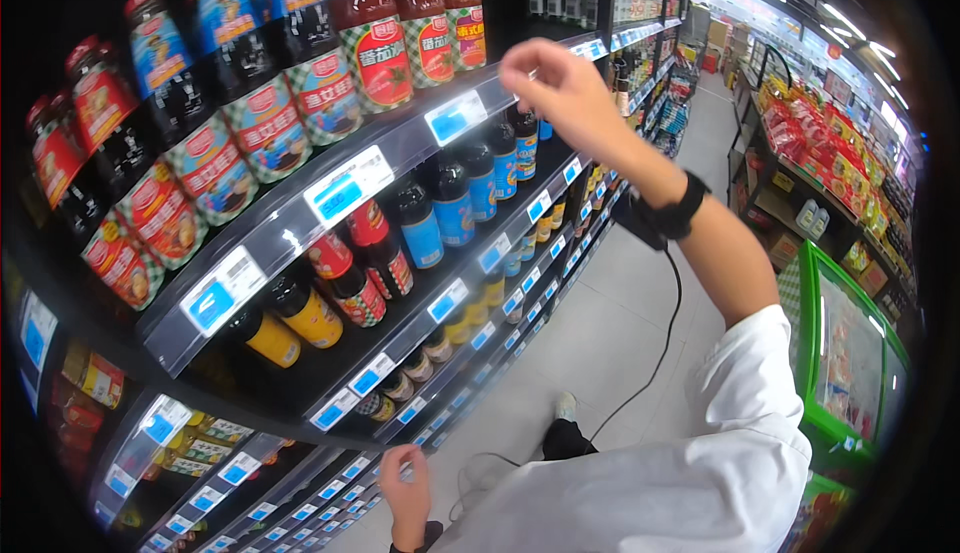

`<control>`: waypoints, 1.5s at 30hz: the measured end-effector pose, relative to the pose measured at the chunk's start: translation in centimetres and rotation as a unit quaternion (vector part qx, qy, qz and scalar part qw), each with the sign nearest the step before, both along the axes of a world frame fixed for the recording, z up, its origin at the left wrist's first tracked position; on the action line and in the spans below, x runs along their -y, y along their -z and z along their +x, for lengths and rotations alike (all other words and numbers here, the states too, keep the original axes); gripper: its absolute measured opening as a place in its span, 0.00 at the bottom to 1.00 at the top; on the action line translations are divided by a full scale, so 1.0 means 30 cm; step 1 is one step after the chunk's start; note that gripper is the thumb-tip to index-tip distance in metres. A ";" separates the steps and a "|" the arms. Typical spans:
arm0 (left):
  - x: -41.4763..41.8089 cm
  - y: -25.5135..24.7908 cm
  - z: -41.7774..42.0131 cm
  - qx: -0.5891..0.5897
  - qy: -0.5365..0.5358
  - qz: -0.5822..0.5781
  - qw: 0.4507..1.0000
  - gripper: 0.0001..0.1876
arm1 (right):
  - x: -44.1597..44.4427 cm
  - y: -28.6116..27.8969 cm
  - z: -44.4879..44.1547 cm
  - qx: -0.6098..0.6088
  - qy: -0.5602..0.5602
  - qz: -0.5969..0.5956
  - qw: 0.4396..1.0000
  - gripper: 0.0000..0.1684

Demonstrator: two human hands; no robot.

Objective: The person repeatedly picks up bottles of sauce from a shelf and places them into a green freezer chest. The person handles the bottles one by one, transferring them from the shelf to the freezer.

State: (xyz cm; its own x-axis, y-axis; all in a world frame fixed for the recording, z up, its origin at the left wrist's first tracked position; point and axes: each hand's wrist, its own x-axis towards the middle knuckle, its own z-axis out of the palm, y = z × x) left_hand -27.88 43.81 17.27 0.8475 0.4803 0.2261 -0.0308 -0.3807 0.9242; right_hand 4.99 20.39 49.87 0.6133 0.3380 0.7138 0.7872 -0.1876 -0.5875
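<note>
My right hand (559, 88) is raised at the front edge of the upper shelf (495, 92), just right of several red-labelled sauce bottles (381, 50). Its fingers curl loosely towards the thumb, and no item shows in it. Low in front of me, my left hand (406, 478) hovers by the lower shelf edges. A gap shows between its thumb and bent fingers, and it appears to hold nothing. Glass bottles with blue labels (262, 129) stand left of the red ones. Beneath the upper shelf are blue-labelled bottles (454, 208), red-capped bottles (349, 283) and yellow-labelled bottles (307, 317).
Electronic price tags (349, 185) line the shelf edges. A black cable (660, 358) hangs from the device at my right wrist (652, 215) towards the tiled floor (600, 313). Across the aisle stand a green-framed freezer (808, 328) and a rack of red packets (817, 133).
</note>
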 end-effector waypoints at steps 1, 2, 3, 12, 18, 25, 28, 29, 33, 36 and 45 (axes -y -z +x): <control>0.023 -0.008 0.036 -0.001 -0.017 0.004 1.000 0.05 | -0.001 -0.036 0.067 0.041 -0.011 0.003 0.999 0.13; 0.048 -0.023 0.071 -0.005 -0.028 -0.006 1.000 0.05 | 0.004 -0.063 0.134 0.060 -0.015 0.008 0.998 0.14; 0.075 -0.032 0.119 0.009 -0.039 0.001 0.999 0.05 | 0.009 -0.093 0.198 0.082 -0.021 0.013 0.996 0.15; 0.393 -0.137 0.526 0.086 -0.152 -0.025 0.984 0.07 | 0.025 -0.379 0.655 0.076 -0.153 -0.017 0.985 0.15; 0.516 -0.226 0.691 0.114 -0.173 0.012 0.978 0.07 | 0.030 -0.632 0.889 0.042 -0.114 -0.087 0.989 0.18; 0.585 -0.247 0.699 0.113 -0.266 0.025 0.957 0.06 | -0.268 -0.559 0.979 0.021 -0.254 -0.203 0.945 0.26; 0.596 -0.267 0.706 0.097 -0.280 0.036 0.954 0.05 | -0.324 -0.531 0.935 0.011 -0.191 -0.211 0.959 0.24; 0.596 -0.273 0.709 0.088 -0.283 0.041 0.954 0.05 | -0.359 -0.525 0.949 -0.008 -0.221 -0.177 0.959 0.23; 0.584 -0.264 0.719 0.117 -0.285 0.052 0.950 0.04 | -0.418 -0.515 1.017 -0.051 -0.231 -0.124 0.964 0.21; 0.573 -0.275 0.712 0.101 -0.278 0.065 0.953 0.05 | -0.293 -0.496 1.004 -0.064 -0.282 -0.075 0.954 0.17; 0.536 -0.358 0.822 0.098 -0.015 -0.044 0.994 0.09 | 0.254 -0.481 0.916 -0.264 -0.361 0.152 0.881 0.12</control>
State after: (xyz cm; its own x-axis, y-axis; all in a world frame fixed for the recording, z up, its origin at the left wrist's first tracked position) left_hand -3.23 27.72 28.02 0.7761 0.5304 0.3410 -0.2022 -0.3029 0.9313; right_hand 32.47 12.76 64.29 0.5901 0.6188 0.5185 0.2386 0.4799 -0.8443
